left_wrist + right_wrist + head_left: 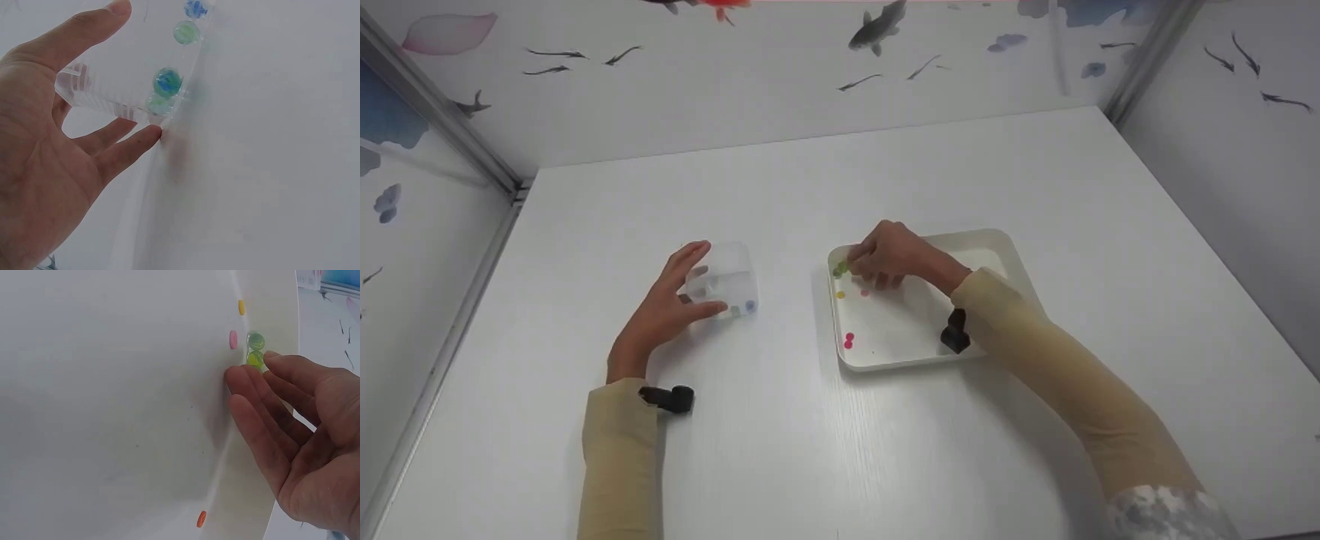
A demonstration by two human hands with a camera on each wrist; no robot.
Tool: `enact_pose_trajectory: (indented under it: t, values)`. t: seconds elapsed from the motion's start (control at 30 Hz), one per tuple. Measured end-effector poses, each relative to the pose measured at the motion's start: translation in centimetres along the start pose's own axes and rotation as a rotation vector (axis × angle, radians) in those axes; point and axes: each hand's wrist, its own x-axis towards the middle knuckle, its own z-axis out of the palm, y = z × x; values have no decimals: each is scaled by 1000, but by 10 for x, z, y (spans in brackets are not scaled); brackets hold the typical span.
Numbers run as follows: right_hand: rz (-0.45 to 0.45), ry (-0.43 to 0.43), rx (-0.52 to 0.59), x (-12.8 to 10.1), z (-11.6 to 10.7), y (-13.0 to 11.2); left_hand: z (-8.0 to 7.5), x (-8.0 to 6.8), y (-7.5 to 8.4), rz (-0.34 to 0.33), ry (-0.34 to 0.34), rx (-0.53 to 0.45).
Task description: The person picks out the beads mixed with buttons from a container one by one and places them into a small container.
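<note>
Left hand [662, 313] round a clear plastic box [731, 259], right hand [896, 255] in a white tray [911, 322]

A white table [772, 465] fills most of the head view. The rectangular tray lies right of centre. At centre left, the left hand is spread wide, thumb and curved fingers set round the box. The right hand is at the tray's upper left corner, thumb and fingertips apart, just beside green marbles [256, 341]; whether it touches them cannot be told. Inside the box, blue and green marbles [167, 82] lie along one edge. Smallest are the tray's discs: a yellow disc [840, 295] and a pink disc [865, 293] near its left wall, red discs [850, 337] lower left.
</note>
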Motion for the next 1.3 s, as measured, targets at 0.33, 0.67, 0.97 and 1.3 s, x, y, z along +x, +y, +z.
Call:
enact_pose_trajectory:
  t: [0.33,0.67,0.97,1.3]
  values:
    - [16,4,27,1,6,3,2,1,-2,-3,4,29]
    - [25,-16,35,1,1,3,1,2,0,2,5,26]
    - [20,-66,44,1,-4,2,0,-4,14,-4,0,4]
    - [29,-151,102,-1,-7,5,1,0,0,5,11,26]
